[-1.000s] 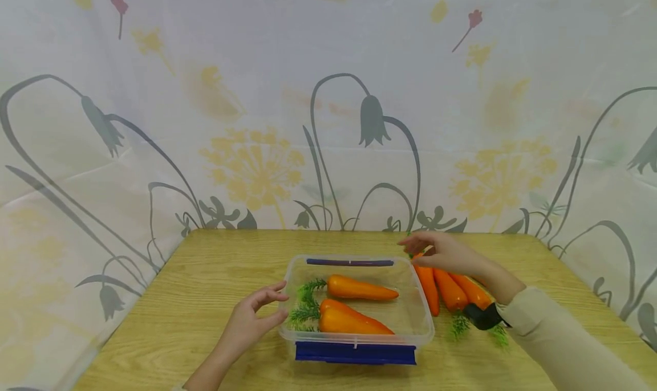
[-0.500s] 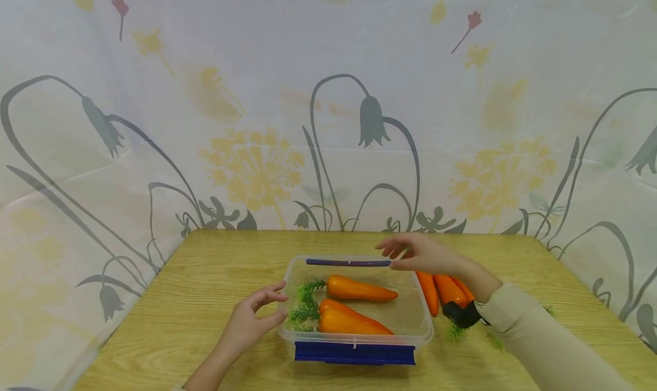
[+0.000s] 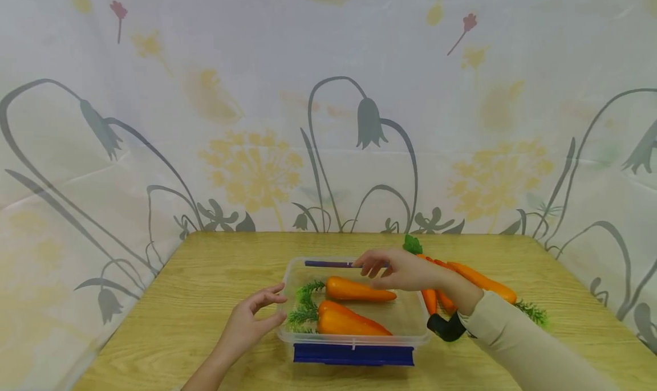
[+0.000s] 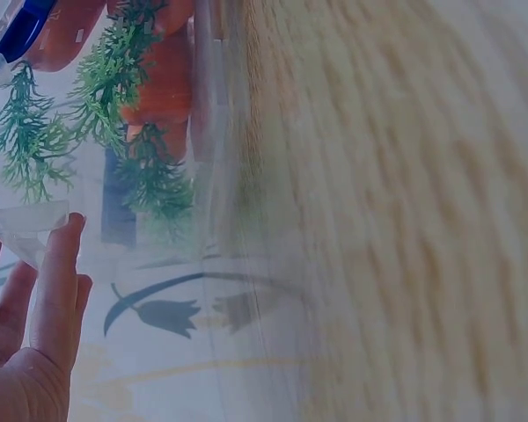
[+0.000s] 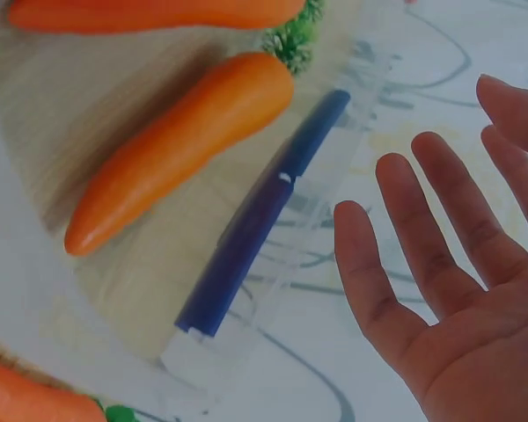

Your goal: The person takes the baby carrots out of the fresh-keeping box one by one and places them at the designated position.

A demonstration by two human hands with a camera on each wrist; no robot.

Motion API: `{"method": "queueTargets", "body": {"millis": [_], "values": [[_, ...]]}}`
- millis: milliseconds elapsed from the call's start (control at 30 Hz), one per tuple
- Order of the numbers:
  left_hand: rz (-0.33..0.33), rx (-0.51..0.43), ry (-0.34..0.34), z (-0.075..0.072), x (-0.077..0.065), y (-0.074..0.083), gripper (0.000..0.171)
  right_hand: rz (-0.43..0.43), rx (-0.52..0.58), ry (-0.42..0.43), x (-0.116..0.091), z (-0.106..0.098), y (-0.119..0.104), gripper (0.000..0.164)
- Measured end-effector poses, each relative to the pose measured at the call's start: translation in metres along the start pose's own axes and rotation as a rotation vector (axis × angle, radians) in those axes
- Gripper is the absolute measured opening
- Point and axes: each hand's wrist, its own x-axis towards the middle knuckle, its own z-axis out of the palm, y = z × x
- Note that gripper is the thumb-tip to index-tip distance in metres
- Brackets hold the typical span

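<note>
A clear plastic box (image 3: 354, 339) with blue latches holds orange carrots with green tops: one carrot (image 3: 354, 288) at the back, and more in front (image 3: 349, 321). At its left side, my left hand (image 3: 251, 314) has relaxed fingers right at the rim; the left wrist view shows its fingertips by a clear plastic corner, near the leafy tops (image 4: 114, 79). Over the box's back right part hovers my right hand (image 3: 405, 268), holding nothing. In the right wrist view its fingers (image 5: 409, 211) are spread beside the blue back latch (image 5: 246, 229).
Several loose carrots (image 3: 482, 280) lie on the wooden table (image 3: 215, 277) right of the box, partly behind the right forearm. A black device (image 3: 446, 327) sits at the right wrist. A flower-patterned cloth (image 3: 246, 94) hangs behind the table.
My right hand has moved left and slightly down, from above the loose carrots to over the box, uncovering more of those carrots. The left hand stays in place at the box's left side.
</note>
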Motion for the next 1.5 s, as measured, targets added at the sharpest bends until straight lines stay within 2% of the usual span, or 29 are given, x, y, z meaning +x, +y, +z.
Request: {"method": "queueTargets", "body": {"millis": [167,367,600,767,900,1067,1200,1267,1433,1500], "values": [[-0.006,0.010,0.011,-0.001,-0.002,0.000,0.017,-0.003,0.037,-0.034,0.002,0.012,-0.004,0.039],[0.034,0.024,0.000,-0.001,-0.001,0.002,0.017,0.033,0.022,-0.069,0.002,0.023,-0.013,0.043],[-0.002,0.016,0.002,0.000,-0.001,0.002,0.017,0.049,0.073,-0.137,0.001,0.036,-0.020,0.042],[0.015,0.016,-0.003,-0.001,0.000,0.001,0.018,0.025,0.063,-0.173,0.003,0.045,-0.019,0.047],[0.001,0.001,-0.008,-0.001,0.000,0.000,0.019,-0.001,0.050,-0.204,0.007,0.051,-0.016,0.047],[0.001,-0.007,-0.008,-0.001,0.000,-0.002,0.019,0.075,0.077,-0.245,0.009,0.054,-0.014,0.045],[0.000,-0.012,-0.009,-0.001,0.001,-0.003,0.019,0.106,0.054,-0.270,0.011,0.055,-0.014,0.045],[-0.001,-0.013,-0.010,-0.001,0.001,-0.003,0.019,0.085,0.032,-0.277,0.011,0.055,-0.015,0.046],[0.002,-0.009,-0.005,-0.001,0.001,-0.003,0.019,-0.029,-0.049,-0.268,0.012,0.057,-0.016,0.048],[-0.002,-0.010,-0.002,-0.001,0.001,-0.003,0.019,-0.045,-0.064,-0.264,0.012,0.057,-0.017,0.048]]}}
